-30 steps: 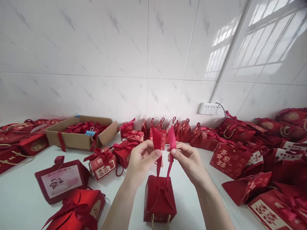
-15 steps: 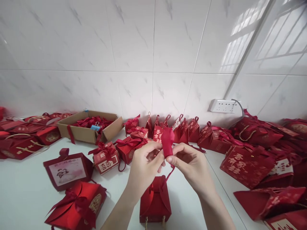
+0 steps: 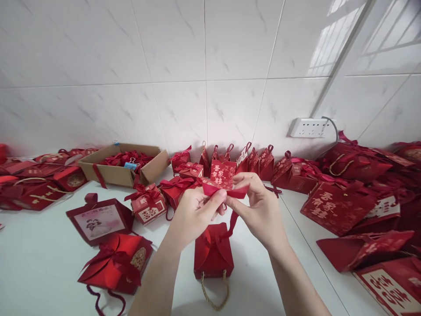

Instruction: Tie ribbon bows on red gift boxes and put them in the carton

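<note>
A small red gift box (image 3: 213, 254) with a tan rope handle stands on the white table (image 3: 39, 259) just in front of me. A red ribbon (image 3: 226, 192) rises from its top. My left hand (image 3: 194, 213) and my right hand (image 3: 259, 208) both pinch that ribbon above the box, fingertips almost touching, with the ribbon folded flat across between them.
Many red gift boxes and bags ring the table: a ribbon-tied box (image 3: 115, 263) at front left, a flat picture box (image 3: 98, 221), a row along the tiled wall, piles at right (image 3: 332, 206). A cardboard carton (image 3: 123, 169) holds ribbons. A white socket strip (image 3: 309, 127) hangs on the wall.
The two ribbon ends, held upright and apart a second ago, were crossed together and now lie folded sideways between my fingertips. My hands have come closer together. The view has tipped downward.
</note>
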{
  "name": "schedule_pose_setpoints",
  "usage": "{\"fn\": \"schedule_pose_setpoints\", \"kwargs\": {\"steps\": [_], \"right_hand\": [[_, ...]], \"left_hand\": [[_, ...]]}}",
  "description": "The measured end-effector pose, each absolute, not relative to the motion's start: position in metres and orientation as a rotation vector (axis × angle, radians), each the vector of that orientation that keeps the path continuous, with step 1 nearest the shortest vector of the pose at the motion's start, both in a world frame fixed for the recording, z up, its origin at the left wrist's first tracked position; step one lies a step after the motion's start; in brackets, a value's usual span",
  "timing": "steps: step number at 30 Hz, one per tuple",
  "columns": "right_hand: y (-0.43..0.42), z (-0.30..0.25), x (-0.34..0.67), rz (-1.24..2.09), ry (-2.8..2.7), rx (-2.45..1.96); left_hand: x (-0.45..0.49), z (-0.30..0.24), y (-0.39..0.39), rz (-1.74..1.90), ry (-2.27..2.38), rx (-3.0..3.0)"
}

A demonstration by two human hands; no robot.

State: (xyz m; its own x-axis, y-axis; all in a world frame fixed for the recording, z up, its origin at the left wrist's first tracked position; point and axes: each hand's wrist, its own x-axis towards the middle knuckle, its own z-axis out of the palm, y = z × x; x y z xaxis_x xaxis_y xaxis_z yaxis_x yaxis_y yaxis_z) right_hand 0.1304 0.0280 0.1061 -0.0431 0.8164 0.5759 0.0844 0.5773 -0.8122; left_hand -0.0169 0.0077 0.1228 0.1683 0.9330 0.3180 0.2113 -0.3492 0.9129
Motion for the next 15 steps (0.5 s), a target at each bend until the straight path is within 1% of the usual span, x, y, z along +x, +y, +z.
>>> {"fn": "schedule_pose_setpoints", "kwargs": {"steps": [3, 5, 8, 11, 15], "right_hand": [[0.028, 0.104, 0.131, 0.725, -1.522, -0.681], [0.028, 0.104, 0.133, 0.722, -1.594, -0.625], [0.026, 0.105, 0.137, 0.589, -1.798, -0.575], [0.024, 0.107, 0.139, 0.411, -1.952, -0.583], [0.022, 0.109, 0.139, 0.374, -1.991, -0.615]], "left_hand": [[-0.019, 0.12, 0.013, 1.208, 0.964, 1.566], [-0.021, 0.119, 0.016, 1.272, 0.927, 1.468], [-0.025, 0.118, 0.02, 1.399, 0.97, 1.425], [-0.027, 0.12, 0.02, 1.439, 1.003, 1.457], [-0.026, 0.123, 0.017, 1.4, 1.013, 1.571]]}}
